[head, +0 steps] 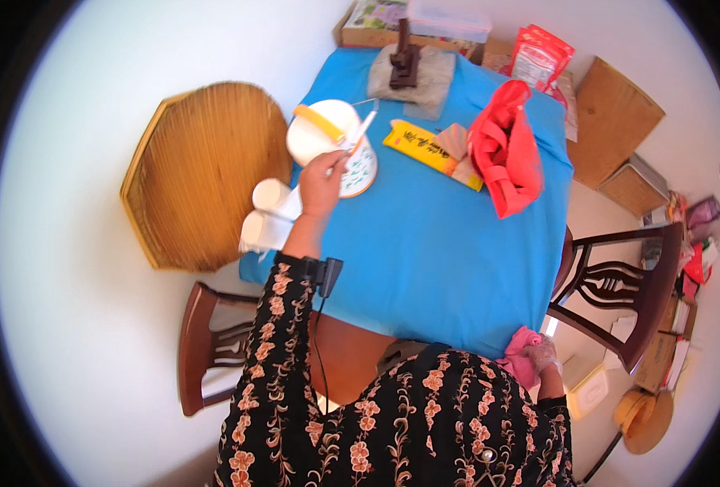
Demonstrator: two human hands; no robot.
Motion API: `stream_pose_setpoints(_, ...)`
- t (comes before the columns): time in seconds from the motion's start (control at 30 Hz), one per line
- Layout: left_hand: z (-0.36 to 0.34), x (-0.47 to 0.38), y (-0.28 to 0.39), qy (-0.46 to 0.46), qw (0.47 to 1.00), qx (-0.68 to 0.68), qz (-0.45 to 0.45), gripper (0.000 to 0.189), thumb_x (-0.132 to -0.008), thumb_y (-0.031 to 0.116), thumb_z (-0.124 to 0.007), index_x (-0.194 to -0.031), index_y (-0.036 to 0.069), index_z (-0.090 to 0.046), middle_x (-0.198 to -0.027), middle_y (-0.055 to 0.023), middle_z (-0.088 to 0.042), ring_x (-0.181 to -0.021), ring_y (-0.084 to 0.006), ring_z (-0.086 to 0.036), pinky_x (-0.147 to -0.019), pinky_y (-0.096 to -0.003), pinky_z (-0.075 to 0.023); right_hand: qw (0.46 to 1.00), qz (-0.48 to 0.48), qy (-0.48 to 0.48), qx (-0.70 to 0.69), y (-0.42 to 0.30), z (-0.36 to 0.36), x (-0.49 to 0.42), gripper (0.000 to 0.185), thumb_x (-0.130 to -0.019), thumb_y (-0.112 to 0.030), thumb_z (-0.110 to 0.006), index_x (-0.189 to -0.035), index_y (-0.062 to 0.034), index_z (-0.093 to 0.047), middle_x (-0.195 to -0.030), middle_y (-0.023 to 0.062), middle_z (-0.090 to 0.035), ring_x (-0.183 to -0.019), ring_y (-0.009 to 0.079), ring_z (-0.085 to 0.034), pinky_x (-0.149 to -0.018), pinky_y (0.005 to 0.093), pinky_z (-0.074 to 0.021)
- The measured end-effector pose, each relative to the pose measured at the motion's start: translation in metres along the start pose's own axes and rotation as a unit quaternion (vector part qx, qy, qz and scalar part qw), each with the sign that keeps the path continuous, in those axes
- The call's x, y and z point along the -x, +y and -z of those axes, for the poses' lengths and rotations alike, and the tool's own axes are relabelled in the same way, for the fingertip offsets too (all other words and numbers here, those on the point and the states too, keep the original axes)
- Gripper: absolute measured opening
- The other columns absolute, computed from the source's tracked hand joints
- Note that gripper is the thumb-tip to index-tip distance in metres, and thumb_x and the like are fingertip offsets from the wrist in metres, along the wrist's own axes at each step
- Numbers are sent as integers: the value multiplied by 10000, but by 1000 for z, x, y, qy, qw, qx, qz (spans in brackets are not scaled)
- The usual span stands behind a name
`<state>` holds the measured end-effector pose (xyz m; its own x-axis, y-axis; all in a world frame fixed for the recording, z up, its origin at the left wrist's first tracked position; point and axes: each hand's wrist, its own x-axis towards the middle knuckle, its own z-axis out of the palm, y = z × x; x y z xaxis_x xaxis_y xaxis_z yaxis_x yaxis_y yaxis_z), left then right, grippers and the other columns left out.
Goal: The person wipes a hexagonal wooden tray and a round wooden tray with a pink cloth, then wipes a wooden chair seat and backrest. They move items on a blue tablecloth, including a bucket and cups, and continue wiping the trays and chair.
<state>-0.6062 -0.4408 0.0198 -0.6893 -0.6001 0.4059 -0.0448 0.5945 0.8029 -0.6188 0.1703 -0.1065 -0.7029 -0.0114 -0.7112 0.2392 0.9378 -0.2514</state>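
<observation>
My left hand (pixel 322 182) reaches over the blue-covered table at its left side, fingers closed on the handle of a white jug or kettle (pixel 358 167) with an orange base rim and green patterned side. The jug's white lid has a yellow-orange bar (pixel 320 123) across it. My right hand (pixel 542 353), in a clear plastic glove, holds a bunched pink cloth (pixel 520 356) at the table's near right edge. Farther off, a yellow packet (pixel 427 152) and a red fabric bag (pixel 509 152) lie on the blue cloth (pixel 420 255).
Two white rolls (pixel 270 195) stand beside my left forearm. A dark stand (pixel 403 67) rests on a grey cloth (pixel 378 79) at the back. Wooden chairs (pixel 658 286) flank the table; an octagonal wooden board (pixel 207 176) leans against the left wall.
</observation>
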Motion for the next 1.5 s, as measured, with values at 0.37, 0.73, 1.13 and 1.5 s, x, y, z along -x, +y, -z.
stream_pose_setpoints(0.37, -4, 15, 41, 45, 984, -166, -54, 179, -826, 78, -688, -1004, 68, -701, -903, -80, -690, -834, -229, -674, -747, -329, -523, 986, 51, -18, -155, -50, 49, 29, 640, -590, -248, -805, -1145, 6, -615, -1054, 189, -673, -973, 308, -654, -854, 385, -539)
stream_pose_setpoints(0.73, 93, 39, -9, 67, 870, -460, 162, 852, -679, 375, -848, -1384, 118, -445, -1324, -177, -441, -1268, -353, -394, -1068, -466, -308, 973, 178, 98, -111, -75, 11, 10, 844, -683, -360, -828, -1351, 2, -459, -1166, 206, -616, -1029, 313, -622, -868, 385, -512)
stream_pose_setpoints(1.13, 64, -6, 9, 10, 977, -213, -3, 543, -767, 197, -779, -1251, 90, -559, -1268, -156, -497, -1213, -357, -457, -1028, -417, -399, 941, 256, 193, -108, -76, 35, 49, 394, -788, -222, -745, -1094, 0, -635, -913, 135, -657, -758, 215, -634, -688, 355, -522)
stream_pose_setpoints(1.5, 23, -59, 45, -109, 918, -345, -163, 284, -785, 92, -670, -1065, 125, -705, -1263, -116, -561, -1304, -322, -411, -1111, -458, -268, 929, 283, 199, -129, -58, 29, 56, 381, -782, -164, -728, -1116, -13, -624, -883, 131, -660, -761, 218, -639, -696, 353, -528)
